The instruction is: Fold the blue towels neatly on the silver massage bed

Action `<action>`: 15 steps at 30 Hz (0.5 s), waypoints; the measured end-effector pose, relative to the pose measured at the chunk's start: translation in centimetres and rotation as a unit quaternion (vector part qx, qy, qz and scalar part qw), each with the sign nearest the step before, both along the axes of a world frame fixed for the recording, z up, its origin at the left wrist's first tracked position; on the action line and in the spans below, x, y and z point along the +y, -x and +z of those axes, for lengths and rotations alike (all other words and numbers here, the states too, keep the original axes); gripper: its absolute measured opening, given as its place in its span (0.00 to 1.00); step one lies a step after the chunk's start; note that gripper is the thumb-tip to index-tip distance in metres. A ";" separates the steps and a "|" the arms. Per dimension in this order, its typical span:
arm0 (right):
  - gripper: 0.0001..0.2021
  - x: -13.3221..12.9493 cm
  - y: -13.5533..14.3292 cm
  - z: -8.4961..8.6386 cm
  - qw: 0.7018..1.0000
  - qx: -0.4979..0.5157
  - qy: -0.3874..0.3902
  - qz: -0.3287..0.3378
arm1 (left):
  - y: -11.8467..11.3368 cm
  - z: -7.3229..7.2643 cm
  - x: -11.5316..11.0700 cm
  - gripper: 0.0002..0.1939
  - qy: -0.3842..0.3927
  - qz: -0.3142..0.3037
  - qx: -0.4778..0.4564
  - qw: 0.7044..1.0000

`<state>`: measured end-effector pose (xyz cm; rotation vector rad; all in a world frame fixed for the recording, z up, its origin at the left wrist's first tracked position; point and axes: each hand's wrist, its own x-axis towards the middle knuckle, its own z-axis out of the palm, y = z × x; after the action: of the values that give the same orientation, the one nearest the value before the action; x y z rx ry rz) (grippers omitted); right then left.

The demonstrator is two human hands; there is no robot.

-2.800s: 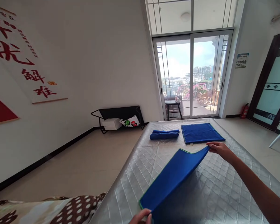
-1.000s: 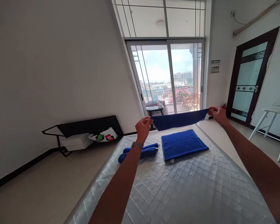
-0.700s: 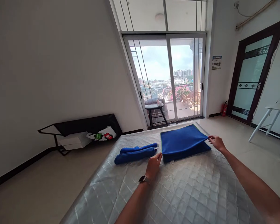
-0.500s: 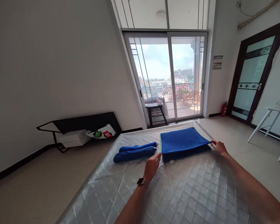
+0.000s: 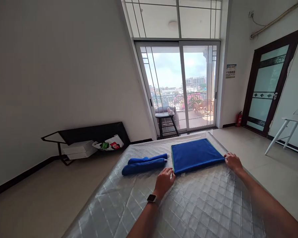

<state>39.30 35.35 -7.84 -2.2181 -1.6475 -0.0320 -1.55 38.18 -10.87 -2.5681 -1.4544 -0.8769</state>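
A blue towel (image 5: pixel 197 154) with a green edge lies folded into a flat rectangle on the quilted silver mattress (image 5: pixel 193 201). My left hand (image 5: pixel 165 180), with a watch at its wrist, is closed at the towel's near left corner. At the near right corner, my right hand (image 5: pixel 233 161) pinches the cloth. A small white tag shows under the near edge. Just left of the towel lie two rolled blue towels (image 5: pixel 144 165), side by side and apart from my left hand.
A black rack (image 5: pixel 94 132) with white boxes (image 5: pixel 78 150) and a printed bag (image 5: pixel 109 144) stands by the left wall. Past the mattress are a dark stool (image 5: pixel 165 117) and sliding glass doors (image 5: pixel 181 86). A white table (image 5: pixel 294 122) is at right.
The near edge of the towel has come down flat onto the mattress, both hands lowering with it. The rolled towels stay put. My view has tilted slightly upward.
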 end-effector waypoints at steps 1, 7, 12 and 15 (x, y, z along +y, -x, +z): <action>0.17 0.3 0.5 0.0 1.000 -0.006 -0.004 0.018 | -0.9 0.3 0.2 0.13 -0.011 -0.002 -0.002 1.000; 0.22 1.2 3.0 -2.3 0.988 -0.002 0.038 0.147 | -7.2 0.2 1.3 0.23 0.048 -0.027 0.061 0.997; 0.23 1.0 2.4 -4.2 0.985 -0.042 0.045 0.161 | -7.4 -1.6 1.7 0.25 0.103 -0.015 0.134 0.985; 0.24 1.4 2.3 -3.9 0.985 -0.063 0.050 0.156 | -6.6 -2.1 1.6 0.25 0.108 -0.019 0.153 0.982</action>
<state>37.04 36.74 -11.69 -2.0370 -2.0905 -0.0065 5.08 39.76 -13.00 -2.7336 -1.4822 -0.3192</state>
